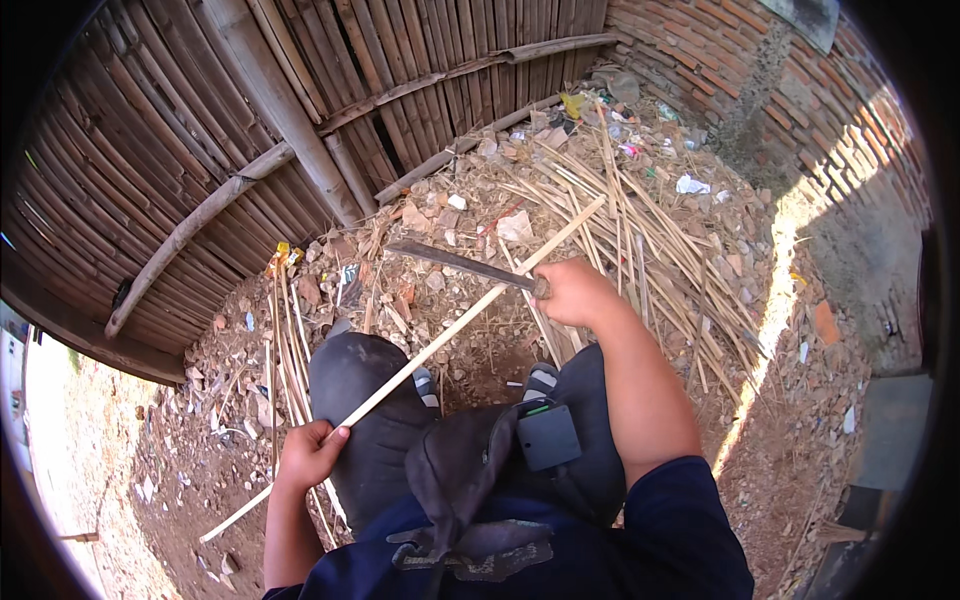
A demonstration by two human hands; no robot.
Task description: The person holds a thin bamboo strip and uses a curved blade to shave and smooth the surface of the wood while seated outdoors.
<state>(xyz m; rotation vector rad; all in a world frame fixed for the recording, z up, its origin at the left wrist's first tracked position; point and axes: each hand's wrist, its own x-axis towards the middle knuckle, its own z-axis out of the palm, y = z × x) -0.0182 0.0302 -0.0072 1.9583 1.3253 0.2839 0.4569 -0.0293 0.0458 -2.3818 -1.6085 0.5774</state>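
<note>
On the lap rests a dark, flat box [548, 450], perhaps kept there to be off the ground. The left hand [310, 457] is closed around the pale strip [440, 343], thumb along its upper side, near the left thigh. That grip, well back from the blade, probably steadies the strip and keeps the fingers out of harm. The strip slants across the left knee [352, 375], which may serve as a rest; its lower end sticks out past the left hand, and its far end reaches up beyond the right hand [575, 292].

The right hand is clamped on the handle of the knife [450, 261], whose long blade points left across the strip. Blade and strip cross just beside that fist; whether the edge bites into the wood I cannot tell. The hands are well apart, which seems to suit a long, thin piece, one end held and the other worked.

Two sandalled feet [427, 388] stand on the ground between the knees. Left of the knee lies a small bunch of strips [290, 365]; ahead and to the right a larger pile [618, 215] is spread, both seemingly left within easy reach. Rubble [515, 226] lies around them. Farther off stand a slatted fence [170, 120] and a brick wall [690, 60].
</note>
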